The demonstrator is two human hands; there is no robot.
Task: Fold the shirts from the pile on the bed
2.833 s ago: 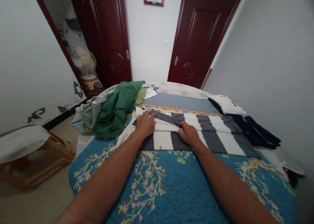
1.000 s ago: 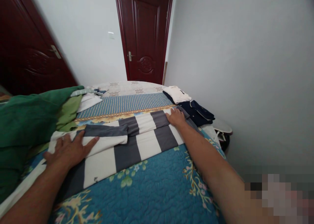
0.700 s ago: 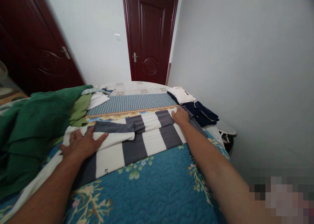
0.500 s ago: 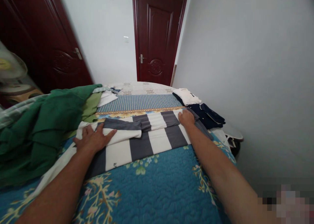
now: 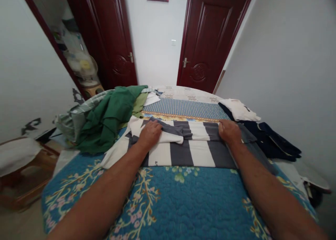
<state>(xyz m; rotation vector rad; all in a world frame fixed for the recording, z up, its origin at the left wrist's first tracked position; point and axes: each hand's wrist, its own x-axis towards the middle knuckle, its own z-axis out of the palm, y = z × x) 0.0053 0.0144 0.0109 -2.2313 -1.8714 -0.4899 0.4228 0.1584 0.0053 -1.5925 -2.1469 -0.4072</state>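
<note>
A shirt with wide grey and white stripes (image 5: pixel 181 152) lies partly folded across the bed, a small dark mark near its lower edge. One sleeve lies doubled over the body of the shirt on the left. My left hand (image 5: pixel 151 132) is closed on the cloth by that sleeve, fingers curled into the fabric. At the right part of the far edge, my right hand (image 5: pixel 230 131) grips the shirt in a closed fist. Plain grey cloth shows beyond and under my right wrist.
Heaped at the left are green garments (image 5: pixel 107 115) with pale checked cloth. Folded dark navy clothes (image 5: pixel 275 140) and a cream garment (image 5: pixel 240 109) lie at the right by the wall. A blue floral quilt (image 5: pixel 194 201) covers the bed. A wooden stool (image 5: pixel 34 170) stands left.
The view has swung left. My left hand's fingers, spread flat on the shirt before, are now curled into its cloth. My right hand keeps its grip on the shirt's far edge.
</note>
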